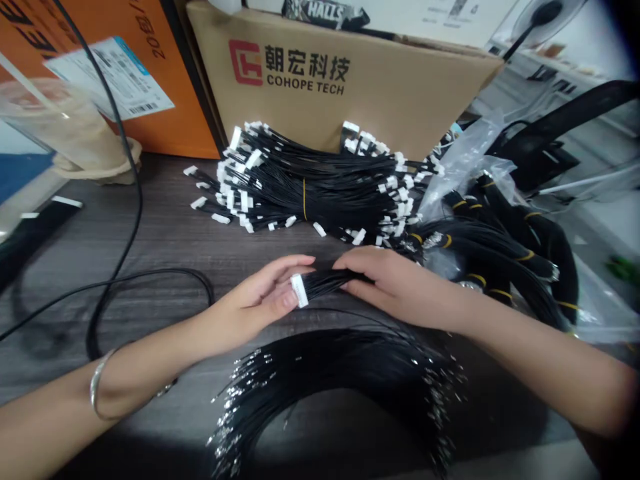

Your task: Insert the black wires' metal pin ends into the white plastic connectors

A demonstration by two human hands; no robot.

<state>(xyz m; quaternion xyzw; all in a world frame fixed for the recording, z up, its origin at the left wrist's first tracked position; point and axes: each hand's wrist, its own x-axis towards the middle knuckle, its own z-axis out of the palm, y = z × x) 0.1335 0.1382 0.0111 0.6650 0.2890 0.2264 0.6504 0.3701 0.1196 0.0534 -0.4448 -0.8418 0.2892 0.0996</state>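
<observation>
Between thumb and fingers, my left hand pinches a white connector housing with several black wires running out of it. Those black wires lead rightward into my right hand, whose fingers are wrapped round them. Just below both hands, a curved pile of loose black wires with shiny metal terminals at its ends lies on the table. Beyond my hands sits a large heap of black cables with white connectors at both ends, some tied by a yellow band.
A cardboard box and an orange box stand at the back. A drink cup is at the left, near a trailing black cable. Bundled black wires and plastic bags lie at the right.
</observation>
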